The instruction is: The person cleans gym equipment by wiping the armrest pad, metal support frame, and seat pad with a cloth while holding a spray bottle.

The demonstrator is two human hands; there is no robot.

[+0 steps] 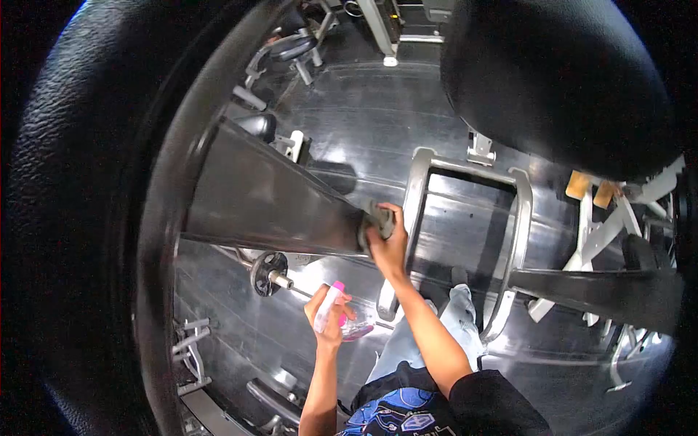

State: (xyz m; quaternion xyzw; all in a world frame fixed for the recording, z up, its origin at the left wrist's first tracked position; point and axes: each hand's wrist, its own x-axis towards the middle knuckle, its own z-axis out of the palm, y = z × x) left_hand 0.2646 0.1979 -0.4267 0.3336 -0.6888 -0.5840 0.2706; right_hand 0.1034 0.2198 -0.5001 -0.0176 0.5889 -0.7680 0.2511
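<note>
My right hand (pixel 390 243) is closed on a grey-green cloth (pixel 378 221) and presses it against the narrow end of a long dark bench pad (pixel 276 200). Lower and to the left, my left hand (pixel 329 320) grips a spray bottle (pixel 331 301) with a pink and white head and a clear body. The bottle is held in the air beside the pad, apart from it. Some of the bottle is hidden behind my fingers.
A silver metal frame (pixel 521 218) stands right of the pad, with my legs near it. A barbell with a black weight plate (pixel 267 274) lies to the left. Another dark pad (pixel 596 294) is at right; large black padding (pixel 552 80) looms above. Gym benches (pixel 294 47) stand beyond.
</note>
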